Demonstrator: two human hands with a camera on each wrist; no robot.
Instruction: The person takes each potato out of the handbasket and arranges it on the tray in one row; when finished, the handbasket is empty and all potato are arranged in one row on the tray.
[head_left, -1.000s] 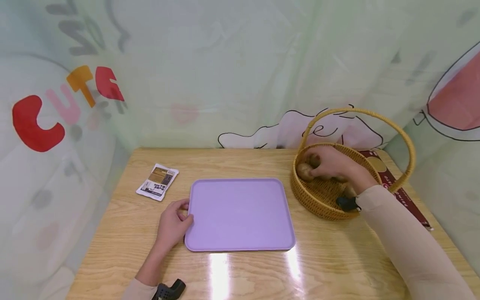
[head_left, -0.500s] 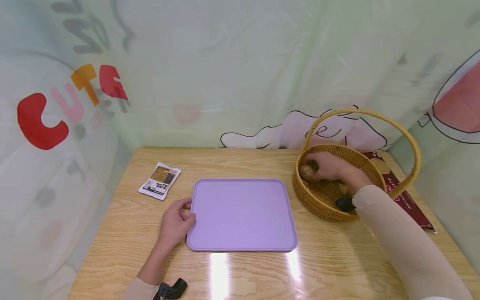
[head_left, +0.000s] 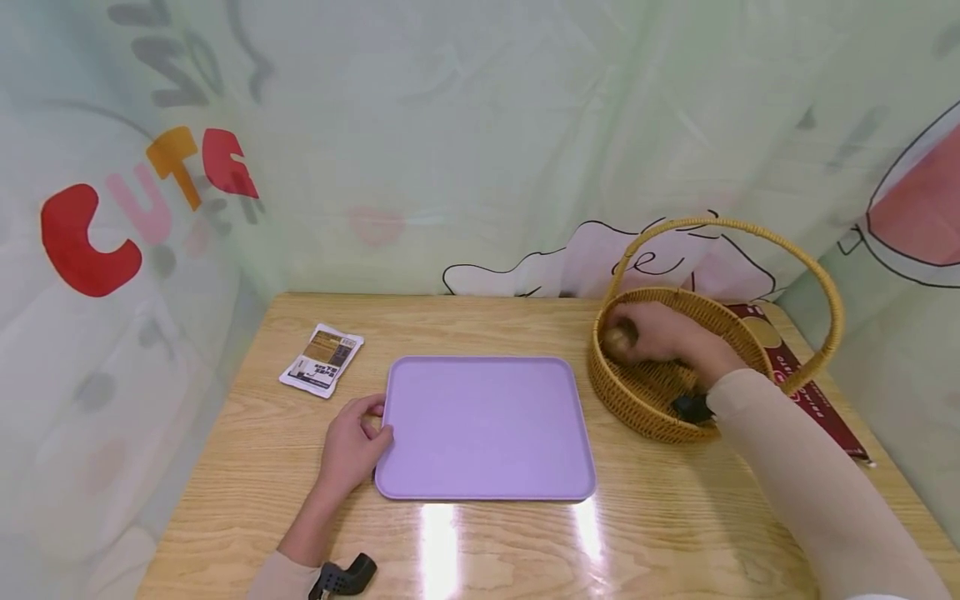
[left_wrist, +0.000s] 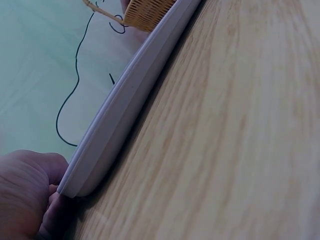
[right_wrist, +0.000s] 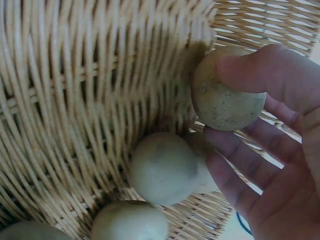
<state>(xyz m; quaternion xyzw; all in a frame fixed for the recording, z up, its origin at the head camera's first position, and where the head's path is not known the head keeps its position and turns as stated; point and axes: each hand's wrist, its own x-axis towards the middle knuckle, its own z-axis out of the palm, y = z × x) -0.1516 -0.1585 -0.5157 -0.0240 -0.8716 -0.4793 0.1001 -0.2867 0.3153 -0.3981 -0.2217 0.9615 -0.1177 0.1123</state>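
My left hand (head_left: 351, 446) pinches the left edge of the lilac tray (head_left: 487, 429), which lies on the wooden table. In the left wrist view, the tray's raised side (left_wrist: 112, 122) runs up from the fingers. On the right, my right hand (head_left: 663, 333) reaches inside the wicker basket (head_left: 637, 408), near its left wall. Its thumb and fingers are around a pale brown, speckled potato (right_wrist: 227, 107), seen best in the right wrist view. Just below that one lies another potato (right_wrist: 164, 167), with several more around the basket's bottom.
The basket's tall arched handle (head_left: 750, 229) rises above the right forearm. Behind the basket lies a dark red printed package (head_left: 821, 408). A small white and brown packet (head_left: 324, 360) is at the back left of the wooden table (head_left: 510, 550). A printed curtain (head_left: 465, 150) hangs behind.
My right hand has dipped slightly deeper along the basket's left wall, its fingers now closed in around a potato. My left hand stays at the tray's edge. The head view shifts slightly.
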